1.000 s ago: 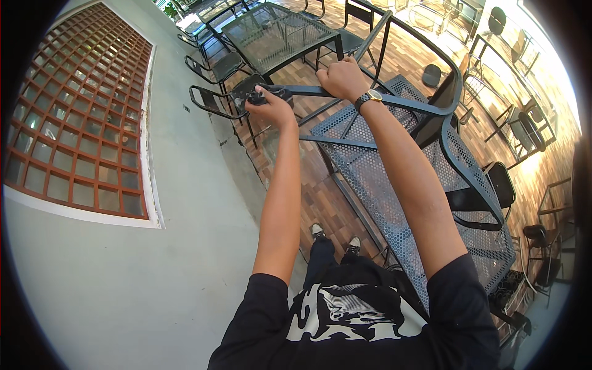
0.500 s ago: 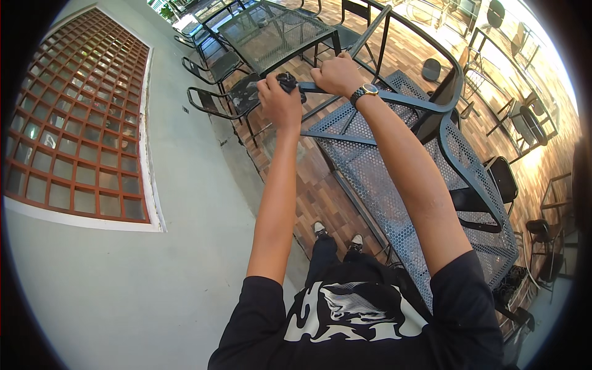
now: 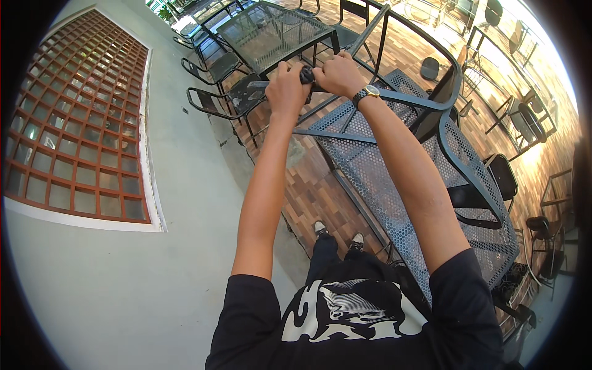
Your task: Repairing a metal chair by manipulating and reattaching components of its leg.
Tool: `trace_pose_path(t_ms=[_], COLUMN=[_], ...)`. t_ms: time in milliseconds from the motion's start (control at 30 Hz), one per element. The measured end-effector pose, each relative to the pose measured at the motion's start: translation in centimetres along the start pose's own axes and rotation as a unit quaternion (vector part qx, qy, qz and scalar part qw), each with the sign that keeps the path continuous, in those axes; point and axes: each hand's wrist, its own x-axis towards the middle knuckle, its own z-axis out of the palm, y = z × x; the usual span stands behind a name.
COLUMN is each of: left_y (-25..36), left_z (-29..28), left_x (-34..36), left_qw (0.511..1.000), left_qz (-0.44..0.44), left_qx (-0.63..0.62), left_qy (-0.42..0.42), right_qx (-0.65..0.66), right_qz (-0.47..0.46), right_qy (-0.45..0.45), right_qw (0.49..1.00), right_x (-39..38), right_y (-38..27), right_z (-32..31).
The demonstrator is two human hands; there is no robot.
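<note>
A dark metal chair [image 3: 411, 100] lies tipped over on a perforated metal table [image 3: 394, 203], its tube frame reaching toward my hands. My left hand [image 3: 288, 89] is closed around a crumpled black cloth [image 3: 306, 74], pressing it onto a frame tube, whose end [image 3: 261, 84] sticks out left of the fingers. Close beside it, my right hand [image 3: 339, 75], with a watch [image 3: 369, 90] on the wrist, grips the same frame. The fingers' undersides are hidden.
A second mesh table [image 3: 271, 34] with black chairs [image 3: 225, 98] stands ahead. A grey wall [image 3: 197, 265] with a reddish lattice window [image 3: 80, 123] runs along my left. More chairs [image 3: 530, 123] stand to the right on the wood-patterned floor [image 3: 320, 185].
My left hand has slid right along the tube with the black cloth, coming up against my right hand and baring the tube's left end. The right hand has hardly moved.
</note>
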Motion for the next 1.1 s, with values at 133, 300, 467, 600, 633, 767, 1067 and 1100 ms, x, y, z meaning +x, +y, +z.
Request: trace_pose_path(t_ms=[133,300,467,600,633,767,1067,1100], left_y=[-1.3,-1.1,-0.1,0.3,0.1,-2.4,-0.6,-0.4], left_z=[-0.7,-1.4,-0.1,-0.4,-1.3,-1.5,2.3,2.8], left_x=[1.3,2.9,3.2,4.1,4.1,4.1,5.4,5.4], left_qw=[0.996,0.878,0.724,0.694,0.747,0.895,0.899,0.901], left_qz=[-0.068,-0.192,-0.167,-0.048,-0.035,0.087,0.216,0.216], left_qx=[-0.019,-0.435,-0.659,-0.694,-0.632,-0.374,-0.063,-0.076], left_qy=[-0.062,-0.055,-0.120,-0.184,-0.202,-0.227,-0.376,-0.370], right_qx=[0.034,0.353,0.423,0.413,0.386,0.540,0.080,0.042], right_qz=[-0.016,0.042,0.049,0.066,0.090,0.240,0.272,0.285], right_qy=[0.054,0.090,0.147,0.260,0.323,0.353,0.143,0.120], right_qw=[0.998,0.930,0.893,0.870,0.860,0.725,0.948,0.950], right_x=[-0.2,-0.3,-2.1,-1.7,-1.9,-1.8,-3.9,-3.7], right_y=[0.2,2.2,-1.1,1.3,1.5,1.5,-1.0,-1.9], right_z=[0.5,-0.2,-2.3,-1.3,-1.2,-1.7,-4.6,-4.7])
